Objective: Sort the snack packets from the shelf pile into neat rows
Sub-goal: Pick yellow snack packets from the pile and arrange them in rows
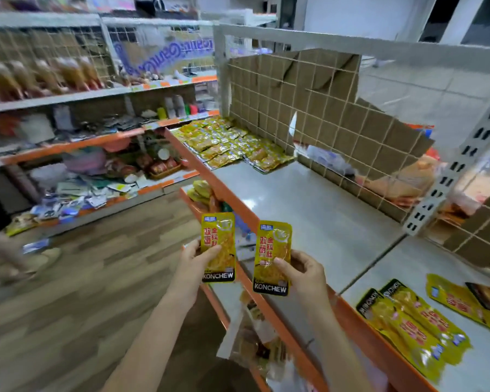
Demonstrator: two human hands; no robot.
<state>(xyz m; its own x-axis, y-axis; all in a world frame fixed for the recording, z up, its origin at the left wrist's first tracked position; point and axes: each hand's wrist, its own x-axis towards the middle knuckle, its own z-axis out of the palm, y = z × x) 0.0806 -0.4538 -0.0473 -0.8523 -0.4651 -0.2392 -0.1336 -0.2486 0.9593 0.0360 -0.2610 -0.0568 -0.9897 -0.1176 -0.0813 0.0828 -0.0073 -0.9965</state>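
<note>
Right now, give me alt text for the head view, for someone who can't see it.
Each hand holds one yellow snack packet upright in front of an orange-edged shelf: left hand on the left packet, right hand on the right packet. Rows of matching packets lie at the shelf's far end, and loose packets lie at the near right.

Two yellow foil snack packets, left one (218, 247) in the left hand (194, 260), right one (272, 257) in the right hand (304, 271), held side by side before the grey orange-edged shelf (309, 210); rowed yellow packets (232, 142) lie at its far end.

Bright, even overhead light; soft shadows. Left shelves (68, 114) and floor (82, 278) motion-blurred. Wide-angle bending at edges. Near packets sharp.
</note>
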